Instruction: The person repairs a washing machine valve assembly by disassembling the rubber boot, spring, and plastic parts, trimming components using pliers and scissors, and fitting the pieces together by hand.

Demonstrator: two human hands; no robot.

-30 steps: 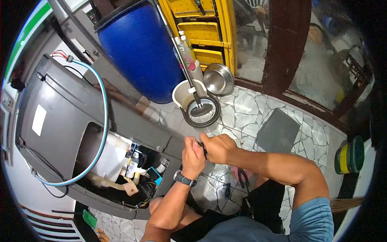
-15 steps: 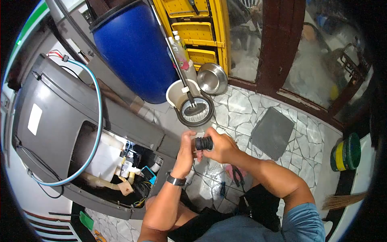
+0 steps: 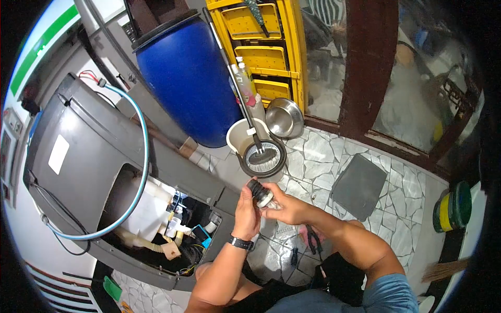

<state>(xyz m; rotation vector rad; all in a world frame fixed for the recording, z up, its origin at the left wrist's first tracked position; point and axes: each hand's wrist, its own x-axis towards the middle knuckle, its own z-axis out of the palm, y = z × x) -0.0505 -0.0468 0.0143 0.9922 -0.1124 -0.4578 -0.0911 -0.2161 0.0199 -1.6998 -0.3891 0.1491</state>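
Note:
A short black ribbed rubber hose [image 3: 255,189] with a whitish end is between my two hands, above the floor in front of me. My left hand [image 3: 246,215], with a watch on its wrist, grips its left side. From the right, my right hand [image 3: 284,204] has its fingers round the pale end, partly hiding it. Left of my hands lies the grey machine body [image 3: 86,151], whose cut-out shows a white plastic tank [image 3: 143,206], pale hoses and wires inside. Below my right forearm, black-handled pliers [image 3: 314,241] and a small screwdriver [image 3: 295,256] lie on the floor.
A mop bucket [image 3: 237,138] with a mop stands ahead, beside a blue barrel [image 3: 190,78] and a metal bowl [image 3: 285,119]. A grey panel [image 3: 360,185] lies on the tiles. A green bucket [image 3: 453,207] is at the right wall. A light-blue hose [image 3: 145,156] loops over the machine.
The ribbed hose has tilted in my hands, and its whitish end now shows toward my right hand. My view has shifted slightly, moving the scene right and down.

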